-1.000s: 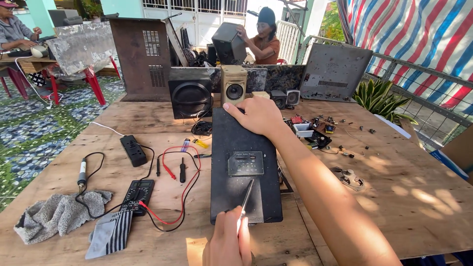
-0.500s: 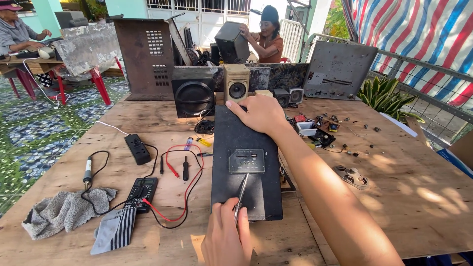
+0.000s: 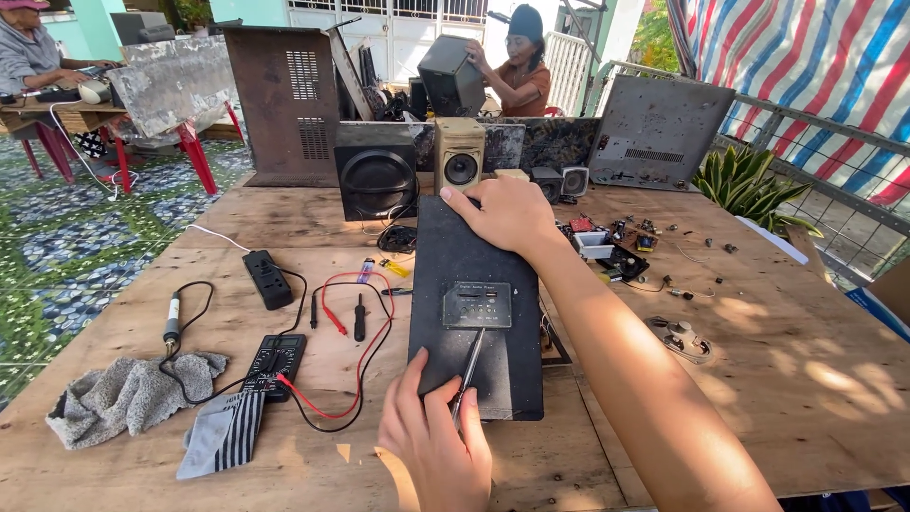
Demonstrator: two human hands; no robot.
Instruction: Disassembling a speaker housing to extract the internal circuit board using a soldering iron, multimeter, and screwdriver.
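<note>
**Screwdriver tip brought up to the panel module**

Over the last second the screwdriver [image 3: 469,365], gripped in the closed fingers [image 3: 431,403] of the left hand [image 3: 431,446], has been advanced to the small grey module [image 3: 477,305] on the black panel [image 3: 477,313]. The panel lies flat on the counter [image 3: 758,360], its far end pressed down by the right hand [image 3: 507,213].

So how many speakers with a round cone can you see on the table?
3. A big black speaker stands behind the flat black panel, a beige speaker beside it, and a small grey speaker further right. More may be hidden behind.
</note>
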